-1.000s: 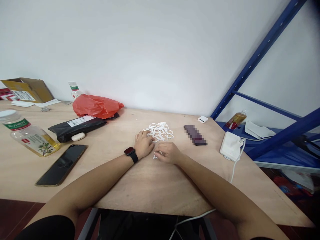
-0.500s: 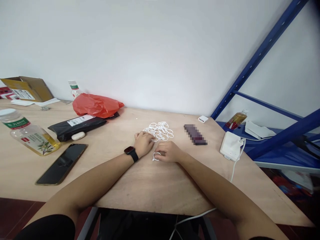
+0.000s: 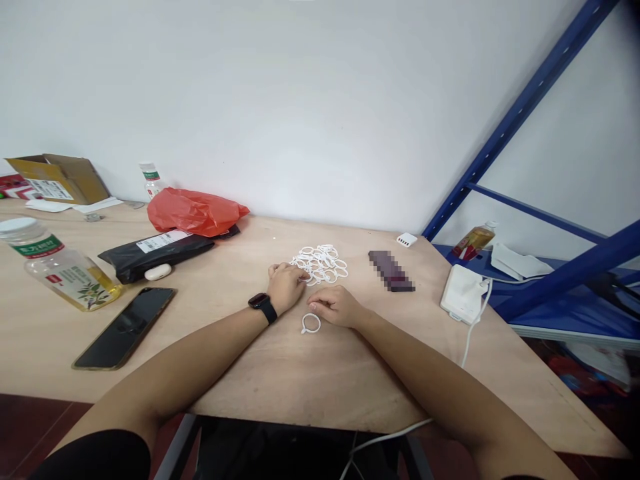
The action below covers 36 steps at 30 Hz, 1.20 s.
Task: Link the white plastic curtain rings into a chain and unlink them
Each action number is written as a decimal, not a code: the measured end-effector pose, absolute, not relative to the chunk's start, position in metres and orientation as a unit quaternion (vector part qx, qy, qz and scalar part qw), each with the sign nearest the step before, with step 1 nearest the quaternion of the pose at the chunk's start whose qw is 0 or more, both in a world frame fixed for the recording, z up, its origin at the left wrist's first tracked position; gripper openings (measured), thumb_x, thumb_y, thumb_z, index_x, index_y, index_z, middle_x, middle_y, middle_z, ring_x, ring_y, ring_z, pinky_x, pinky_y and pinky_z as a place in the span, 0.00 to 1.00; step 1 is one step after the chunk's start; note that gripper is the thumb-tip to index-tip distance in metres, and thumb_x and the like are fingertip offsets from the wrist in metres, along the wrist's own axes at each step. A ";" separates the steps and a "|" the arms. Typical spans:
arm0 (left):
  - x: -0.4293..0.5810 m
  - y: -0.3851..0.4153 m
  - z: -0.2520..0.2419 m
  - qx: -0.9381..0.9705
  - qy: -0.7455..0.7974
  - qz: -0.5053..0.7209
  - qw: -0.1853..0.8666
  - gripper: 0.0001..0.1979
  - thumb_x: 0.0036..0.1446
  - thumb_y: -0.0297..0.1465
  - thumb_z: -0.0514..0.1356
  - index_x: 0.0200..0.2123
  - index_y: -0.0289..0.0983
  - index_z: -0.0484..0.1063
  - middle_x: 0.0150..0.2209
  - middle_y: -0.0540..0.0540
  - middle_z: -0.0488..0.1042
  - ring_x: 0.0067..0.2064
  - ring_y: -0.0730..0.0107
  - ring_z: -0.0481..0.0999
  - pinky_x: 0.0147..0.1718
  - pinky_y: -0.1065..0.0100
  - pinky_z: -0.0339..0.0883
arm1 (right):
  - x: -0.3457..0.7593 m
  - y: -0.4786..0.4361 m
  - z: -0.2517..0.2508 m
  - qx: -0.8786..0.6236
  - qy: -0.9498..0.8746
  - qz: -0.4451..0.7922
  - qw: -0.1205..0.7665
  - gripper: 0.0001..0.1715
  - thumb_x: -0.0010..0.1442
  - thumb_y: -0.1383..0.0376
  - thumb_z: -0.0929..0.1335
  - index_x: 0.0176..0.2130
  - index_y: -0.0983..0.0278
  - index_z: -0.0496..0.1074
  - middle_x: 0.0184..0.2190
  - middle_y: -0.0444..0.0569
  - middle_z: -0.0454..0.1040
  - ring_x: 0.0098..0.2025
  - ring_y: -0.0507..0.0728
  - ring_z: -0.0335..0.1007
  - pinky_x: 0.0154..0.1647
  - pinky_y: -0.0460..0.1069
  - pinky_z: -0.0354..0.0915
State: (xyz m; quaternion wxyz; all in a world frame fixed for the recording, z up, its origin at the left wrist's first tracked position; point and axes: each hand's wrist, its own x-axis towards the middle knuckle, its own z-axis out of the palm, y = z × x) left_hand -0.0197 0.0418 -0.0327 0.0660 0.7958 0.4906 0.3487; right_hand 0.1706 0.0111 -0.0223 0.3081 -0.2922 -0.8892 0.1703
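A pile of white plastic rings with small eyelets (image 3: pixel 325 259) lies on the wooden table (image 3: pixel 300 380) in front of me. My left hand (image 3: pixel 286 283), with a black watch (image 3: pixel 261 305) on its wrist, rests palm down at the pile's left edge. Its fingers are apart, and the fingertips on the pile side touch the rings. One single ring (image 3: pixel 311 323) lies flat on the wood, nearer to me than the pile. Just above and right of that ring is my right hand (image 3: pixel 336 305), its thumb and fingers slightly apart with nothing between them.
On the left are a phone (image 3: pixel 124 328), a tilted drink bottle (image 3: pixel 70 273), an earbud case (image 3: pixel 158 272), a black package (image 3: pixel 160 252) and a red plastic bag (image 3: pixel 197 212). To the right lie a pixelated dark item (image 3: pixel 391 270), a white power strip (image 3: pixel 463 293) and a white USB charger (image 3: pixel 407 239).
My right hand has let go of the single ring, which now lies on the table slightly nearer to me. My left hand has hardly moved at the pile.
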 end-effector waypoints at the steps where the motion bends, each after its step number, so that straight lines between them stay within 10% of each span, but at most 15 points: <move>1: -0.020 0.041 -0.032 0.795 0.488 0.353 0.066 0.08 0.54 0.25 0.61 0.33 0.42 0.77 0.37 0.47 0.80 0.46 0.56 0.71 0.49 0.50 0.51 | 0.171 0.013 -0.024 -0.314 -0.876 0.166 0.327 0.11 0.62 0.63 0.65 0.37 0.60 0.78 0.29 0.46 0.79 0.29 0.54 0.72 0.33 0.48 0.66; 8: -0.017 0.037 -0.024 0.825 0.369 0.424 0.060 0.04 0.58 0.27 0.60 0.33 0.39 0.76 0.37 0.47 0.78 0.44 0.64 0.73 0.49 0.58 0.60 | 0.184 0.033 -0.031 -0.463 -0.721 0.213 0.470 0.17 0.60 0.59 0.67 0.46 0.64 0.75 0.29 0.46 0.77 0.24 0.51 0.68 0.27 0.46 0.65; 27: -0.016 0.029 -0.020 0.830 0.254 0.468 0.165 0.09 0.55 0.30 0.63 0.40 0.38 0.73 0.46 0.40 0.72 0.51 0.61 0.72 0.51 0.59 0.69 | 0.178 0.028 -0.029 -0.428 -0.696 0.262 0.514 0.12 0.60 0.59 0.68 0.39 0.63 0.76 0.28 0.46 0.77 0.26 0.52 0.70 0.27 0.46 0.66; 36: -0.016 0.033 -0.018 0.821 0.290 0.476 0.127 0.05 0.61 0.32 0.59 0.36 0.38 0.74 0.36 0.45 0.79 0.39 0.66 0.77 0.43 0.61 0.68 | 0.173 0.021 -0.024 -0.400 -0.735 0.213 0.504 0.08 0.59 0.62 0.70 0.39 0.61 0.78 0.35 0.48 0.79 0.34 0.55 0.75 0.36 0.48 0.71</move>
